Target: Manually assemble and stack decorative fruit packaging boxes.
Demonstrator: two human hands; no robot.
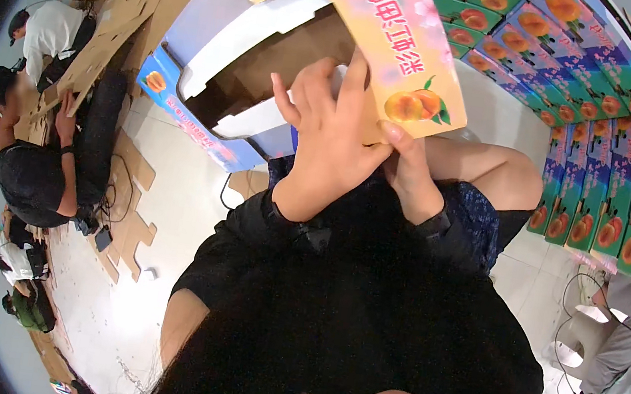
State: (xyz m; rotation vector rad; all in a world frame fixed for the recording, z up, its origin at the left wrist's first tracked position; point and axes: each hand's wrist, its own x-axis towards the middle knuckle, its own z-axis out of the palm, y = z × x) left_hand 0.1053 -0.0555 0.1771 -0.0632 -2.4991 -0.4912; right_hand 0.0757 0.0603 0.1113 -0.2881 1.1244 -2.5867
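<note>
In front of me is a fruit carton (439,65), orange, pink and blue, printed with peaches, with a large cut-out opening. Brown cardboard and a white flap show inside the opening. My left hand (325,130) lies against the panel beside the cut-out, its fingers stretched and spread, the fingertips at the opening's edge. At the carton's near corner my right hand (415,175) pinches the panel's lower edge, with the thumb on the printed face. The rest of its fingers are mostly hidden behind the left hand and the panel.
Stacked printed cartons (587,98) stand at the far right. Flat brown cardboard sheets (127,17) are piled at the far left, and more pieces (128,211) lie on the floor. People sit along the left, nearest a person in black (32,173); another in grey (629,346) is at right.
</note>
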